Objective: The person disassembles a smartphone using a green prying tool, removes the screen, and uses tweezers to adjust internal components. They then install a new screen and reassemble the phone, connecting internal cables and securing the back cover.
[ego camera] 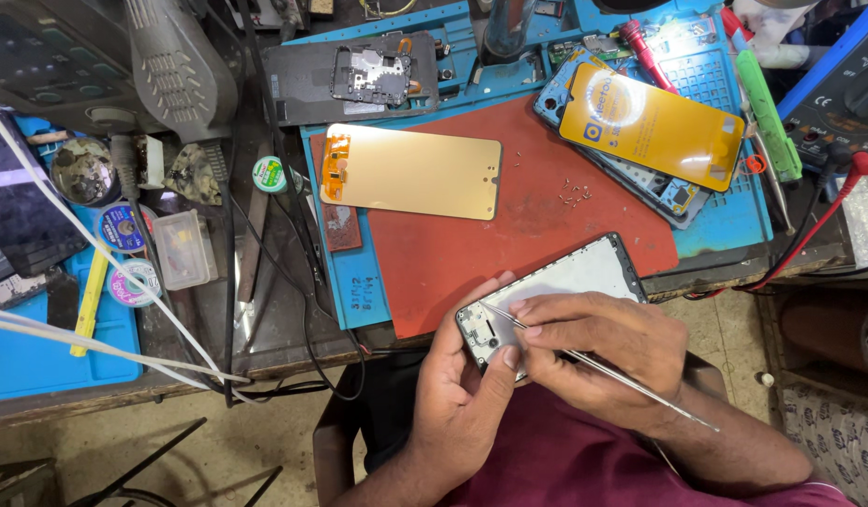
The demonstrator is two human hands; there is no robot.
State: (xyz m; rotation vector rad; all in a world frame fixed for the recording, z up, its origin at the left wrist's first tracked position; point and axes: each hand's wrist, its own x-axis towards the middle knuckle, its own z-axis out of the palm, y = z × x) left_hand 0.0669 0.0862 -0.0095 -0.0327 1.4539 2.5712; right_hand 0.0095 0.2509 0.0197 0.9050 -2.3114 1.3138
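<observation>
My left hand [462, 390] is wrapped around the lower end of the stripped black phone frame with its pale inner plate [551, 296], thumb pressed on the camera corner, holding it tilted at the near edge of the tabletop [284, 329] over my lap. My right hand [598, 343] pinches thin steel tweezers [593, 366], their tips down in that same corner of the frame; what they touch is too small for me to tell.

Moving out: on the red rubber work mat [509, 225] lies a loose gold-backed display panel with an orange flex cable [411, 172], well apart from the frame. A scatter of tiny screws [573, 195] sits near the mat's far side. Beyond, a second opened phone under a yellow film sheet [650, 127], and a dark back cover with a metal shield plate [359, 80].

My read: the strip-down looks done, screws out and the display off. Fitting the display and closing up look left to do.
</observation>
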